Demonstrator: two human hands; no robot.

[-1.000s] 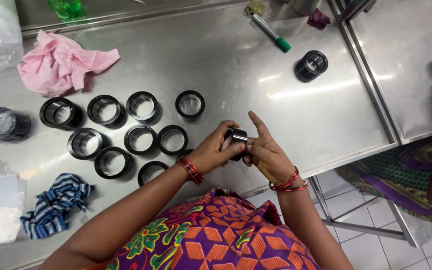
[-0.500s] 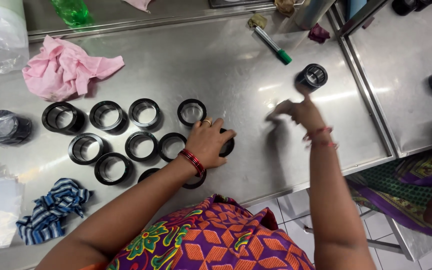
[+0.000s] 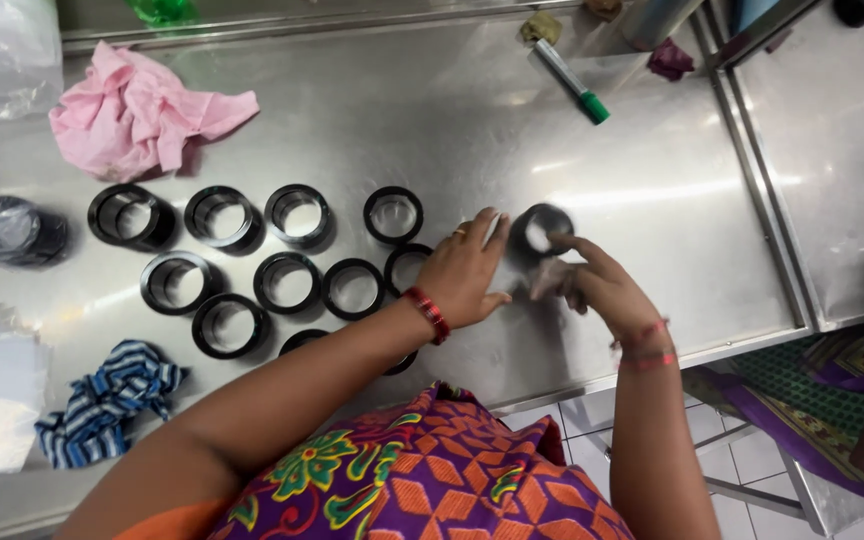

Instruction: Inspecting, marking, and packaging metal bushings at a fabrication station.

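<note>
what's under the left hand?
Under the left hand the edge of one black ring shows on the steel table. The rest of that ring is covered by the palm.

Right hand (image 3: 592, 290) blurred; bottom ring (image 3: 304, 340) partly hidden by forearm.

left hand (image 3: 464, 272) flat, right hand (image 3: 592, 285) curled

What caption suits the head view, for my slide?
Two hands, left hand and right hand, meet at a black ring on a steel table.
</note>
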